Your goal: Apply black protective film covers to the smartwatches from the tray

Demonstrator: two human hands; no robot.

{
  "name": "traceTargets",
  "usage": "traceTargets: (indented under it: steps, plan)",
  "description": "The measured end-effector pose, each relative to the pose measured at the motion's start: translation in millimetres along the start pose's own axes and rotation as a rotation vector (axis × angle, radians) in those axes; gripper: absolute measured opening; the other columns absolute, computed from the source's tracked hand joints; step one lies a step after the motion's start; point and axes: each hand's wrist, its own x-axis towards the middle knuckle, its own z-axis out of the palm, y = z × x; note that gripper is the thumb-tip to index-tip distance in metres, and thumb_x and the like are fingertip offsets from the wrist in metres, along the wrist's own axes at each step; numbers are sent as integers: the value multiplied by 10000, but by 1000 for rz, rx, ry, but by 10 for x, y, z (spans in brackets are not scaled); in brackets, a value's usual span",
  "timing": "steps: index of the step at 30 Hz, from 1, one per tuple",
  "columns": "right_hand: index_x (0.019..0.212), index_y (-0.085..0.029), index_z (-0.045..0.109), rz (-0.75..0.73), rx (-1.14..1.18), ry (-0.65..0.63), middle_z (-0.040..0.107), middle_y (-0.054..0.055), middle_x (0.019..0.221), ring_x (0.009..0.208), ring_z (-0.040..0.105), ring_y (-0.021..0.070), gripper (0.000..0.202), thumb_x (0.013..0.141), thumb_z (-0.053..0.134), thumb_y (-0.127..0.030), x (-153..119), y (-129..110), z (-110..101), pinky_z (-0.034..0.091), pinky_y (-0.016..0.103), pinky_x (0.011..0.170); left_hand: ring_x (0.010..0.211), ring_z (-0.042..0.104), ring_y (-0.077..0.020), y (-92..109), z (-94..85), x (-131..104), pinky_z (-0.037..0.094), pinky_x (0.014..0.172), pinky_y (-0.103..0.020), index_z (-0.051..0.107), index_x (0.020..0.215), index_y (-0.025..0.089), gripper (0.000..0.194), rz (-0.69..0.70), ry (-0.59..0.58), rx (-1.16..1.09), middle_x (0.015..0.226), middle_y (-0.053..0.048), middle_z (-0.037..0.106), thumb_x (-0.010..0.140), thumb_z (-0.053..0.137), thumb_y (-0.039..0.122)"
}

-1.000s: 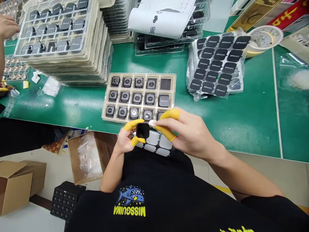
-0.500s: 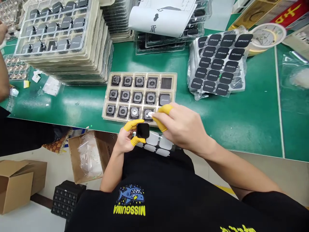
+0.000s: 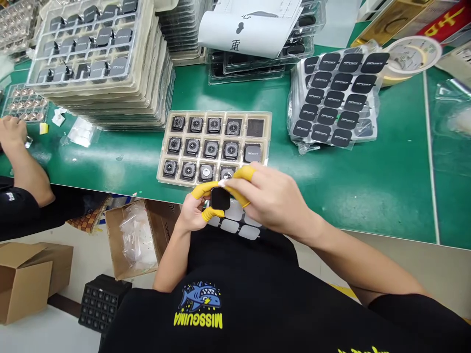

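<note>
- Left hand grips a dark watch!
- Right hand pinches a white wad by its far edge!
- Tray just beyond, far side!

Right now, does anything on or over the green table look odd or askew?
A crumpled white scrap and a yellow piece lie loose near the tall tray stack, like stray litter. The black label sheets are piled unevenly. The dark-screened piece in the left hand shows no visible damage.

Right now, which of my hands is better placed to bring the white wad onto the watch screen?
Probably your right hand: it pinches the white wad close to the watch, which your left hand grips.
</note>
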Motion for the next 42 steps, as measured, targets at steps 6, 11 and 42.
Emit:
traceTargets:
  steps: [6, 11, 42]
  plan:
    - [1161, -151, 773, 32, 205, 5, 739, 93, 962, 829, 596, 210, 189, 1043, 650, -70, -71, -44, -222, 476, 332, 712, 996, 876, -241, 69, 2, 16, 694, 872, -277, 734, 1414, 213, 716, 6, 20, -23, 1154, -108, 881, 837, 955, 576]
    - [1125, -155, 797, -93, 233, -52, 729, 84, 904, 803, 553, 223, 252, 1058, 568, -73, -12, -201, -111, 435, 355, 695, 1035, 874, -254, 75, 18, 16, 696, 908, -308, 727, 1437, 237, 680, -7, -3, -18, 1183, -107, 879, 875, 928, 563]
    - [1057, -159, 799, -111, 123, -18, 716, 78, 855, 796, 561, 214, 311, 1111, 495, -115, 114, -202, 20, 413, 342, 677, 1086, 859, -280, 51, -5, 34, 708, 935, -344, 710, 1453, 201, 686, -9, -38, 97, 1256, -140, 852, 903, 901, 564]
